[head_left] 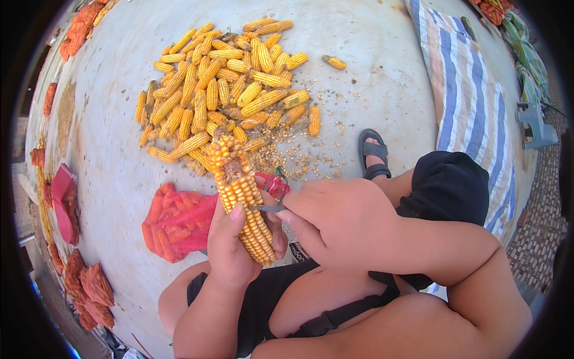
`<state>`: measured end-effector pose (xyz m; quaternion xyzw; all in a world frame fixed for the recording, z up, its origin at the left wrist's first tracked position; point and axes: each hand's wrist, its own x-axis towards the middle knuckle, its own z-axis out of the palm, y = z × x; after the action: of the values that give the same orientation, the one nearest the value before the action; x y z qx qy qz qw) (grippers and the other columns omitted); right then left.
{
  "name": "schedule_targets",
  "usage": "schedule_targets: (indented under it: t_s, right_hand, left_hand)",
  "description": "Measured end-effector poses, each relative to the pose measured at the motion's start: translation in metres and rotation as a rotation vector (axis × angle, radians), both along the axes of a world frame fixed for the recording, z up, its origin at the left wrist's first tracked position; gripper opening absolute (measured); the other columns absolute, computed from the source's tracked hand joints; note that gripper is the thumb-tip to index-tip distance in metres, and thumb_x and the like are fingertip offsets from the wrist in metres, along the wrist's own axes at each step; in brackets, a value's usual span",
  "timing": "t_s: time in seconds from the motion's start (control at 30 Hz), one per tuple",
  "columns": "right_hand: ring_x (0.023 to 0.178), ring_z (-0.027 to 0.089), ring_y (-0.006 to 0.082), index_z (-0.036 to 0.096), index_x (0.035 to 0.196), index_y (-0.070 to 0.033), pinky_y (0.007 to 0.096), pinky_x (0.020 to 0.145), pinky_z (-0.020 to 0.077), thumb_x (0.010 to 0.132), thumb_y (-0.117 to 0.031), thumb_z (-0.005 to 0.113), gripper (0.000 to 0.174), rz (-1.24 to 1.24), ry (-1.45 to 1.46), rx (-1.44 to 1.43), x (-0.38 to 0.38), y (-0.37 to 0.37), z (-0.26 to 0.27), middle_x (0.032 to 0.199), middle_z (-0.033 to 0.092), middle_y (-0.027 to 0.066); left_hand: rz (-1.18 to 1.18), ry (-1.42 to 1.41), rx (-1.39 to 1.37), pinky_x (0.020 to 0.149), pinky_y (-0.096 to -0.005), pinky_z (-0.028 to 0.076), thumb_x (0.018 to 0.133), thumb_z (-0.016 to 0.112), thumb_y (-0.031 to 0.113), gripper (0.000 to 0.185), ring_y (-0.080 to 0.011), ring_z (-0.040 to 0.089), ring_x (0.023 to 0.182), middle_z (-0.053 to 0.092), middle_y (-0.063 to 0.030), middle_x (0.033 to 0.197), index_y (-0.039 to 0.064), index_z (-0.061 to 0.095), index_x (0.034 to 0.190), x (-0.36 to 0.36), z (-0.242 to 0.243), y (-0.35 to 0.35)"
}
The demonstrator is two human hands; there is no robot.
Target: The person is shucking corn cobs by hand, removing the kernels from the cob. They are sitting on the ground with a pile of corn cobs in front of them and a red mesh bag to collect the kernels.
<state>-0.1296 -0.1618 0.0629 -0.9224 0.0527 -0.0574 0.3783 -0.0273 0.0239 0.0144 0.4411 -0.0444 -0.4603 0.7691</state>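
Observation:
My left hand (pixel 235 242) is wrapped around an ear of corn (pixel 244 193) held slantwise above my lap, its thumb pressed on the kernels. Near the ear's upper end some kernels are gone and bare cob shows. My right hand (pixel 341 224) grips a thin metal tool (pixel 267 208), whose tip lies against the kernel rows beside my left thumb. Most of that tool is hidden in my fist, so its exact kind is unclear. Beyond my hands, a heap of husked corn ears (pixel 215 85) lies on the concrete floor (pixel 116 130).
Loose kernels (pixel 305 157) are scattered by the heap, near my sandalled foot (pixel 374 152). A red mesh sack (pixel 175 224) filled with cobs lies at left. Striped sheeting (pixel 471 89) and a grey-blue plastic stool (pixel 536 125) are on the right. More filled sacks (pixel 89 287) line the left edge.

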Motion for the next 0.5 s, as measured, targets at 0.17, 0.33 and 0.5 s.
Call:
schedule_targets:
  t_s: [0.17,0.33,0.5]
  right_hand:
    - [0.075,0.071,0.0275,0.071,0.1,-0.003,0.0389,0.067,0.0534,0.107,-0.019,0.068,0.017,-0.189,-0.052,0.185,0.014,-0.006,-0.035,0.082,0.069,0.0125]
    - [0.076,0.068,0.0303,0.067,0.102,-0.002,0.0412,0.069,0.0542,0.108,-0.021,0.068,0.02,-0.362,0.093,0.855,0.016,0.003,-0.035,0.081,0.069,0.0139]
    - [0.075,0.07,0.036,0.066,0.1,-0.003,0.0437,0.066,0.0548,0.108,-0.023,0.066,0.022,-0.357,-0.068,0.704,0.01,0.005,-0.031,0.083,0.071,0.0166]
  left_hand:
    - [0.026,0.06,-0.003,0.065,-0.0386,0.06,0.106,0.062,0.044,0.059,-0.0257,0.07,0.075,0.067,-0.0153,0.105,0.0,0.05,0.143,-0.002,-0.005,-0.009]
    - [-0.177,0.137,-0.02,0.074,-0.0398,0.061,0.104,0.067,0.036,0.057,-0.0274,0.073,0.086,0.068,-0.0158,0.112,-0.001,0.053,0.145,0.003,-0.01,-0.005]
    - [-0.204,0.14,-0.028,0.072,-0.0398,0.062,0.105,0.065,0.032,0.053,-0.0272,0.073,0.084,0.069,-0.0164,0.111,-0.001,0.052,0.143,0.0,-0.006,-0.006]
